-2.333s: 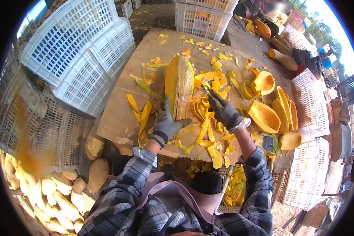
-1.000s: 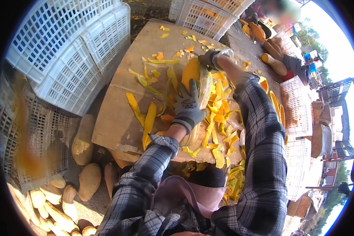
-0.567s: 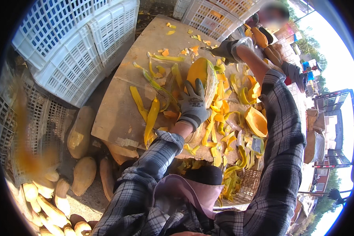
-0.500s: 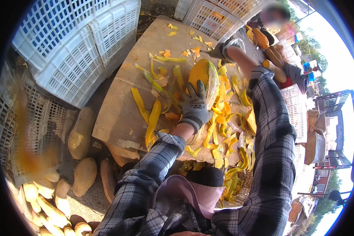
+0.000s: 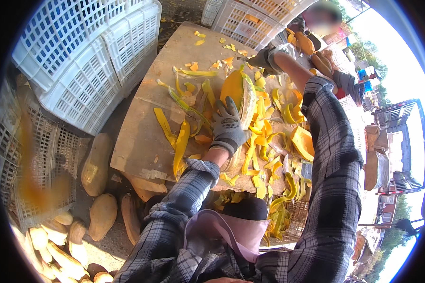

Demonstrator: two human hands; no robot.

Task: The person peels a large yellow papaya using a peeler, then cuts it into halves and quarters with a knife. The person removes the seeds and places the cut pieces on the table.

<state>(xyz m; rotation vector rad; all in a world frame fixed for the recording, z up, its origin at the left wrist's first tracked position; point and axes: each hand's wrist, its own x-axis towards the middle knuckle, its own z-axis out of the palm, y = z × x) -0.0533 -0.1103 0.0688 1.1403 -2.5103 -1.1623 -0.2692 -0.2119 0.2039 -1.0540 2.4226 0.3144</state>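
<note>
A large, long squash (image 5: 248,101), partly peeled, lies on a worn brown board (image 5: 141,127). Its far end shows deep yellow, and pale stripes run down its right side. My left hand (image 5: 230,125), in a grey glove, presses on it from the left with its fingers spread over the surface, holding it. Beyond the squash's far end is my right hand (image 5: 265,61), in a dark glove with a pale cuff. Its fingers look curled, with a small dark tip sticking out to the left; what they hold is unclear. Yellow and orange peel strips (image 5: 180,141) surround the squash.
White plastic crates (image 5: 87,87) are stacked at the left, with more crates (image 5: 248,23) at the far edge. Whole tan squashes (image 5: 103,217) lie on the ground at lower left. Peelings fill a basket (image 5: 297,217) below the board. Another person (image 5: 311,35) is at the far right.
The view has shifted slightly. My right hand has moved a little farther from the squash's far end. My left hand stays on the squash.
</note>
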